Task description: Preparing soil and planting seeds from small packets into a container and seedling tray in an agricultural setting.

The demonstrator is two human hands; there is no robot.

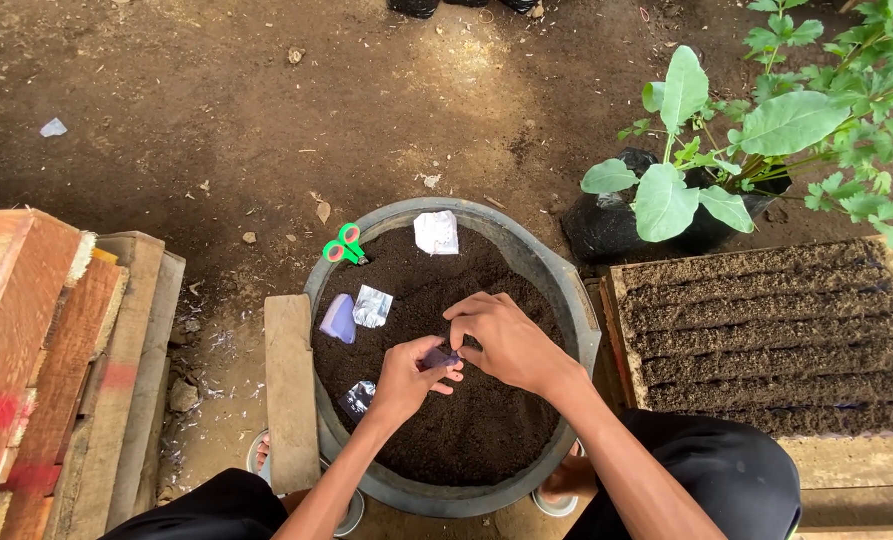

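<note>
While our left hand [406, 380] and right hand [506, 340] pinch the small packet [439, 356] over the soil-filled basin [566, 290], grip is shared. We judge a rough tear could spill its contents unevenly onto the soil [466, 420].

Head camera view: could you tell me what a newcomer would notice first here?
At centre, both hands, left hand and right hand, pinch a small dark packet over a round tub of dark soil. Green-handled scissors rest on its upper-left rim; a furrowed seed tray lies to the right.
</note>
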